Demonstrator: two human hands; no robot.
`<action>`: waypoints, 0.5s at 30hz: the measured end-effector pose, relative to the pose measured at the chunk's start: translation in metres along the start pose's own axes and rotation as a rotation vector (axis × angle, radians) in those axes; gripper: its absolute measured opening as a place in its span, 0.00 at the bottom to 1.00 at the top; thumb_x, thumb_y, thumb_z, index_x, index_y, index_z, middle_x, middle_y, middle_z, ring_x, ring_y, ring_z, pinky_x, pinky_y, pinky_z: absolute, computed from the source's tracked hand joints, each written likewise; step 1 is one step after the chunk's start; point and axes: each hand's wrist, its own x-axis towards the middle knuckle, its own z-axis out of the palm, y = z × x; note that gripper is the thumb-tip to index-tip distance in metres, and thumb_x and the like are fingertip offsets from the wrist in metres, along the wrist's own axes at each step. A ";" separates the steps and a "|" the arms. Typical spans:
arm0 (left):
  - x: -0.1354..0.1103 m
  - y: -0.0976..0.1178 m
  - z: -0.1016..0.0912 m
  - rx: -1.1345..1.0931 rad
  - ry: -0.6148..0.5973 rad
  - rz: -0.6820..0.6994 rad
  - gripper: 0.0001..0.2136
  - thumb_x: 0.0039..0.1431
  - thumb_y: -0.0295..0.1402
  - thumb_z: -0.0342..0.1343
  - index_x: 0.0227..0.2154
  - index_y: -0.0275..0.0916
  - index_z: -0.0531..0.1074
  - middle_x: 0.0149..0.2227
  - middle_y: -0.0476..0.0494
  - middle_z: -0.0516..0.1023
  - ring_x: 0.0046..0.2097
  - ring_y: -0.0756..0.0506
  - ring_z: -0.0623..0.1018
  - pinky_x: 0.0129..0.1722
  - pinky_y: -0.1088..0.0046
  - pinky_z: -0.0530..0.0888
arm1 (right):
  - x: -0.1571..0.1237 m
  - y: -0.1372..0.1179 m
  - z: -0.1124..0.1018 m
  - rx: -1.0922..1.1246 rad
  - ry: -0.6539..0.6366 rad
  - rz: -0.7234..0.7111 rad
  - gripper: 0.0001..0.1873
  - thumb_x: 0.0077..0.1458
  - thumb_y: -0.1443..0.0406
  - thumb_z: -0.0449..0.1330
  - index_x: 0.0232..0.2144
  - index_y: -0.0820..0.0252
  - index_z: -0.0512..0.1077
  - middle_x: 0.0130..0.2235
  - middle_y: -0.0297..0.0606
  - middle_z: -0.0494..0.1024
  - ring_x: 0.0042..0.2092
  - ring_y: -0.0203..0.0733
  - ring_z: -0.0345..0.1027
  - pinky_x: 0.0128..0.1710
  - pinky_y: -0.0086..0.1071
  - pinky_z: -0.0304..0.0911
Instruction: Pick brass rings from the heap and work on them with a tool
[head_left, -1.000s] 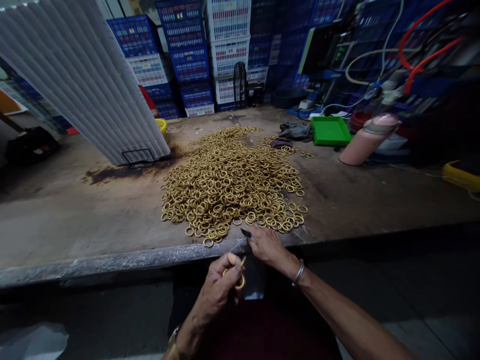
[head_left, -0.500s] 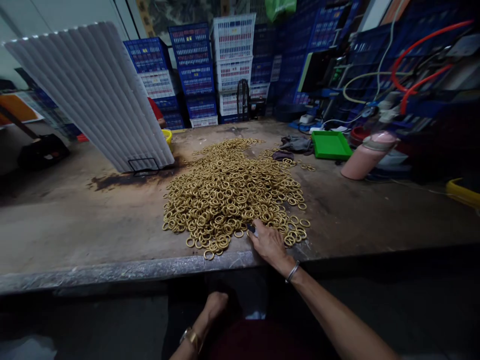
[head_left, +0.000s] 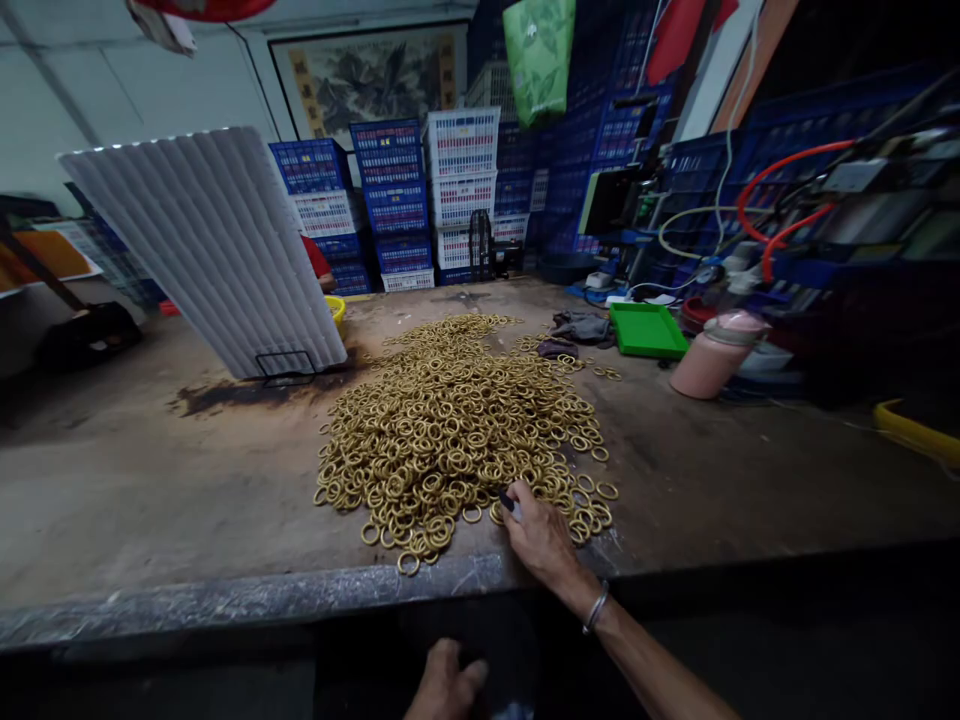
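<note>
A big heap of gold metal rings (head_left: 457, 430) covers the middle of the worn workbench (head_left: 150, 500). My right hand (head_left: 541, 540) rests at the heap's near edge, fingers closed around a small dark tool whose tip pokes out among the rings. A metal bangle sits on that wrist. My left hand (head_left: 446, 685) is low below the bench's front edge, at the bottom of the view, fingers loosely curled; I cannot see anything in it.
A white ribbed panel (head_left: 210, 250) leans at the back left. A green tray (head_left: 646, 330), a pink flask (head_left: 709, 360) lying on its side and some cloths lie at the right. Stacked blue and white crates (head_left: 420, 190) line the back. A person in red sits behind the panel.
My left hand, which held rings a second ago, has dropped below the bench edge. My right hand moved forward into the heap's near edge. The view has tilted upward.
</note>
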 end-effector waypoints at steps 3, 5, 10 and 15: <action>-0.017 0.035 -0.006 0.047 -0.042 0.321 0.06 0.51 0.33 0.51 0.27 0.37 0.70 0.27 0.48 0.71 0.33 0.48 0.70 0.34 0.74 0.66 | -0.003 -0.003 -0.003 0.146 -0.007 0.019 0.06 0.51 0.63 0.50 0.30 0.57 0.65 0.23 0.32 0.71 0.26 0.36 0.64 0.26 0.27 0.50; -0.022 0.062 -0.010 0.027 0.042 0.485 0.07 0.55 0.33 0.48 0.31 0.37 0.70 0.26 0.48 0.71 0.30 0.49 0.70 0.32 0.75 0.66 | -0.005 -0.009 -0.007 0.280 -0.029 0.048 0.05 0.49 0.62 0.51 0.27 0.58 0.64 0.22 0.31 0.68 0.25 0.34 0.61 0.26 0.26 0.52; -0.009 0.096 -0.018 0.129 0.374 0.834 0.13 0.55 0.27 0.48 0.45 0.40 0.65 0.37 0.42 0.73 0.38 0.46 0.72 0.39 0.70 0.68 | -0.012 -0.024 -0.018 0.695 -0.191 0.162 0.04 0.41 0.64 0.54 0.20 0.59 0.61 0.20 0.27 0.61 0.23 0.31 0.54 0.23 0.24 0.51; 0.004 0.098 -0.020 0.359 0.364 1.007 0.15 0.55 0.24 0.47 0.46 0.39 0.64 0.34 0.41 0.73 0.36 0.47 0.72 0.35 0.70 0.70 | -0.023 -0.024 -0.023 1.148 -0.385 0.426 0.07 0.40 0.64 0.54 0.22 0.58 0.59 0.17 0.22 0.54 0.17 0.26 0.45 0.16 0.22 0.43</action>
